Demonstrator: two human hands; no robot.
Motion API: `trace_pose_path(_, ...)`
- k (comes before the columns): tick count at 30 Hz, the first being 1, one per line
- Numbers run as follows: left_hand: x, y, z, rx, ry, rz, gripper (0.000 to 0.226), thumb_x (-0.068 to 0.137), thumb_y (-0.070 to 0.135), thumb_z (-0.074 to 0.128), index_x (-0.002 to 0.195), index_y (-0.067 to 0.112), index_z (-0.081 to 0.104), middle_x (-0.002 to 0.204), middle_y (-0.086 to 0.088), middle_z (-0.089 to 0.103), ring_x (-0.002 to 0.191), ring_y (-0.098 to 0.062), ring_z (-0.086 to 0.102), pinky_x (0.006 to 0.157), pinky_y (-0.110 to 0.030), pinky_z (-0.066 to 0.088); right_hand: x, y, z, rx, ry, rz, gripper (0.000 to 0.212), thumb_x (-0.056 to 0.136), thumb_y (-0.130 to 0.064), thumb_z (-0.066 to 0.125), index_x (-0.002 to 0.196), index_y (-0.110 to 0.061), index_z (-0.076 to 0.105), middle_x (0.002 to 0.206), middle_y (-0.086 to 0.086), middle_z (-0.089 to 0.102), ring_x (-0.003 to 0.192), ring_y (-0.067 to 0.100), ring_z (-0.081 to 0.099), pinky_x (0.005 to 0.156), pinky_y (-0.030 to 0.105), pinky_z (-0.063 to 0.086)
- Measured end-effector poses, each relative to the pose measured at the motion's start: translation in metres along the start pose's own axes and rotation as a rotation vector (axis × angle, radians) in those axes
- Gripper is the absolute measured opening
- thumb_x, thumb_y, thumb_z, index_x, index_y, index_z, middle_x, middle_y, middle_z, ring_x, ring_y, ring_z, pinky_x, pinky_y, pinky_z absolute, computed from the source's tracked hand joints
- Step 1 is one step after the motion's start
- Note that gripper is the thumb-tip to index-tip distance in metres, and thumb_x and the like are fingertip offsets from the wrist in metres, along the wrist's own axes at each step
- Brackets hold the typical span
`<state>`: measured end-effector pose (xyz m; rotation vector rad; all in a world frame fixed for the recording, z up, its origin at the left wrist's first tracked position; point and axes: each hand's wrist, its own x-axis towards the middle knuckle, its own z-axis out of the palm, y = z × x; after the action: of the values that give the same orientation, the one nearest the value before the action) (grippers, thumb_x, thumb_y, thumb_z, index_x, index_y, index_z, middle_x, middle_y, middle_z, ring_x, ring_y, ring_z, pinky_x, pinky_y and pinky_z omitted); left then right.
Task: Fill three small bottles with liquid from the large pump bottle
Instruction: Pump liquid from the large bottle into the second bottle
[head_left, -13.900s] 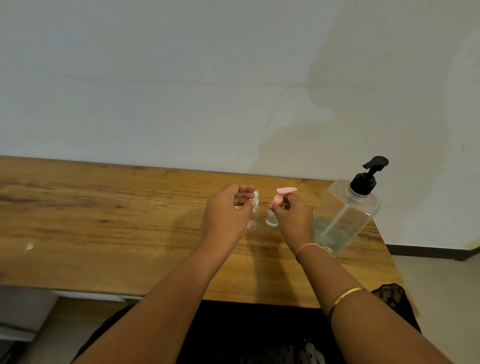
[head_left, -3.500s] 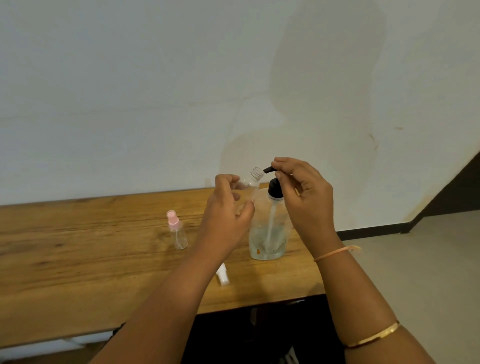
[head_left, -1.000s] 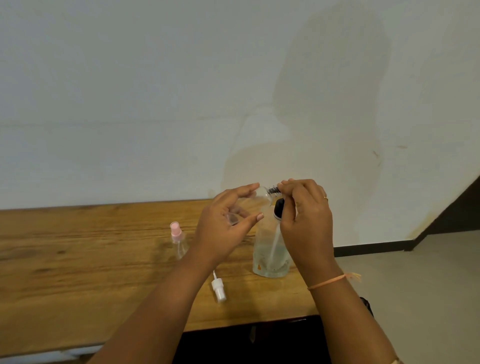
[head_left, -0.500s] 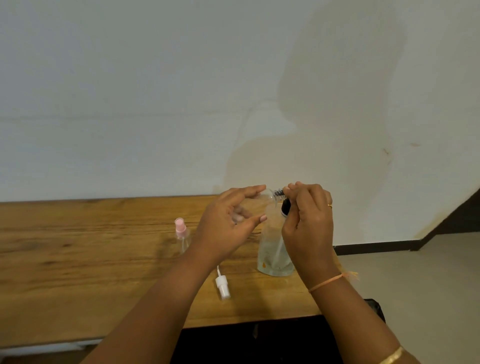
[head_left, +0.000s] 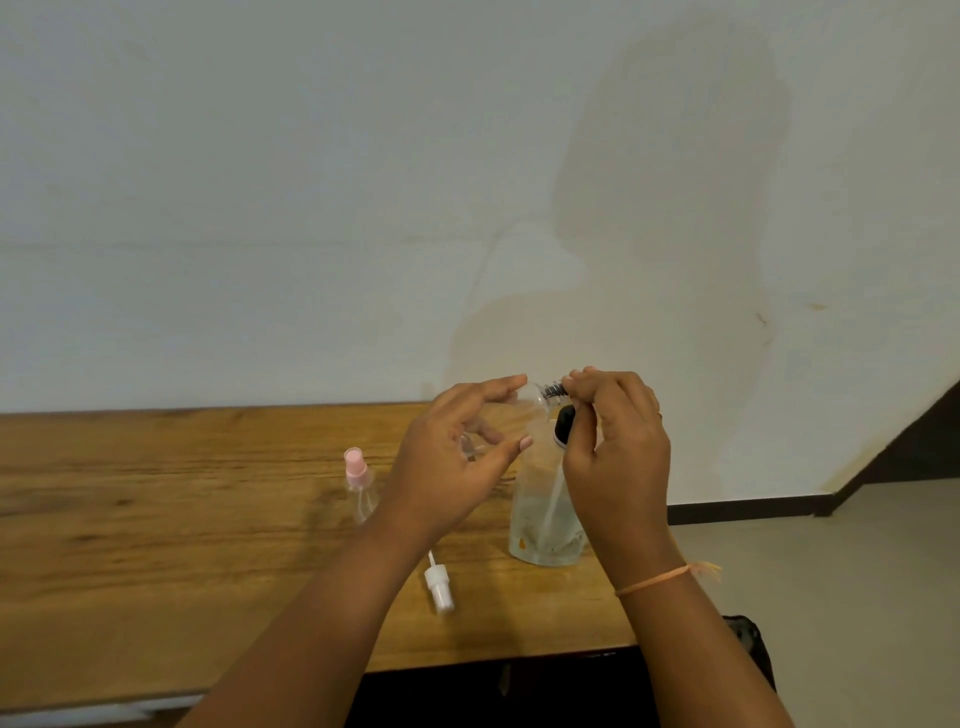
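Fingers of both hands are closed: left hand round a small bottle — tipped flatter now — right hand on the pump bottle's spout; filling seems begun.

Plain white wall fills most of the view, with a big soft shadow on it and a small brownish mark further right. A wood-grain desk runs along it. Pale floor on the right, with a dark baseboard at the wall's foot.

Pump top behind R hand; small btl body mostly behind L hand
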<state>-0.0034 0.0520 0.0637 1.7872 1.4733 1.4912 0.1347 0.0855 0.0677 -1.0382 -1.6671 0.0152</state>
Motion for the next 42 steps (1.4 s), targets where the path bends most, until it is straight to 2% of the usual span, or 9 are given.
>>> trace_pose_path(2,0.000,-0.001,-0.002,0.008,0.002,0.003,0.056,0.075,0.017,0.077,0.113,0.049,0.051,0.109,0.017,0.060,0.080,-0.005,0.064,0.075,-0.009,0.047,0.000,-0.001,0.002,0.008,0.003,0.000,0.021,0.081,0.005,0.051,0.093,-0.001,0.067,0.093,0.009,0.063,0.094,0.020,0.058,0.085,0.011,0.037)
trace_pose_path(7,0.001,-0.002,-0.001,-0.014,-0.032,-0.026,0.052,0.074,0.024,0.076,0.113,0.049,0.053,0.111,0.016,0.061,0.085,-0.003,0.063,0.075,-0.018,0.053,-0.005,0.003,0.006,0.018,0.040,-0.009,0.022,0.086,-0.001,0.045,0.092,0.000,0.066,0.092,0.011,0.062,0.096,0.019,0.056,0.091,0.002,0.031)
trace_pose_path(11,0.002,-0.004,0.000,0.001,-0.064,-0.063,0.054,0.075,0.019,0.077,0.110,0.052,0.052,0.109,0.015,0.061,0.076,-0.002,0.062,0.075,-0.007,0.046,-0.009,0.014,0.009,-0.003,0.024,-0.037,0.021,0.085,0.003,0.047,0.092,0.002,0.066,0.092,0.013,0.063,0.098,0.022,0.057,0.095,0.004,0.029)
trace_pose_path(15,0.002,-0.003,0.001,0.011,-0.060,-0.060,0.054,0.075,0.019,0.076,0.111,0.052,0.052,0.108,0.015,0.061,0.075,-0.001,0.061,0.077,-0.006,0.044,-0.010,0.009,0.009,-0.016,0.041,-0.014,0.020,0.079,0.010,0.052,0.091,0.001,0.065,0.091,0.013,0.063,0.097,0.019,0.056,0.093,0.003,0.030)
trace_pose_path(19,0.000,-0.001,0.002,-0.012,-0.034,-0.040,0.055,0.075,0.018,0.077,0.111,0.050,0.053,0.110,0.016,0.061,0.076,-0.001,0.062,0.083,-0.014,0.047,-0.008,0.001,0.005,0.018,0.066,0.012,0.022,0.078,0.011,0.051,0.091,0.000,0.065,0.092,0.011,0.061,0.097,0.016,0.054,0.091,0.003,0.032)
trace_pose_path(25,0.000,-0.003,0.004,-0.030,0.003,-0.012,0.050,0.070,0.036,0.071,0.117,0.045,0.055,0.110,0.017,0.061,0.089,-0.007,0.064,0.085,-0.029,0.053,-0.002,-0.002,0.000,0.014,0.034,0.005,0.020,0.079,0.008,0.052,0.091,0.000,0.066,0.093,0.010,0.063,0.095,0.017,0.056,0.089,0.000,0.032)
trace_pose_path(30,0.001,-0.002,0.007,-0.047,0.004,-0.002,0.052,0.067,0.050,0.071,0.116,0.047,0.054,0.110,0.018,0.061,0.087,-0.003,0.063,0.079,-0.020,0.052,-0.001,0.000,-0.002,0.018,0.025,0.011,0.021,0.080,0.007,0.052,0.092,-0.001,0.066,0.094,0.009,0.063,0.096,0.020,0.058,0.088,0.004,0.035)
trace_pose_path(36,0.003,-0.004,0.005,-0.039,0.002,-0.040,0.046,0.073,0.029,0.075,0.111,0.047,0.055,0.107,0.016,0.060,0.083,-0.005,0.061,0.074,-0.012,0.049,-0.010,0.000,0.008,0.006,0.059,0.018,0.022,0.080,0.011,0.050,0.094,0.002,0.065,0.096,0.013,0.060,0.103,0.014,0.052,0.092,0.002,0.030)
trace_pose_path(42,0.000,-0.011,0.009,-0.046,-0.012,-0.065,0.045,0.071,0.040,0.071,0.113,0.045,0.057,0.107,0.011,0.062,0.089,-0.003,0.061,0.080,-0.015,0.050,-0.014,0.008,0.011,-0.031,0.028,0.014,0.024,0.078,0.014,0.051,0.095,0.003,0.065,0.095,0.015,0.061,0.102,0.024,0.056,0.096,0.003,0.024)
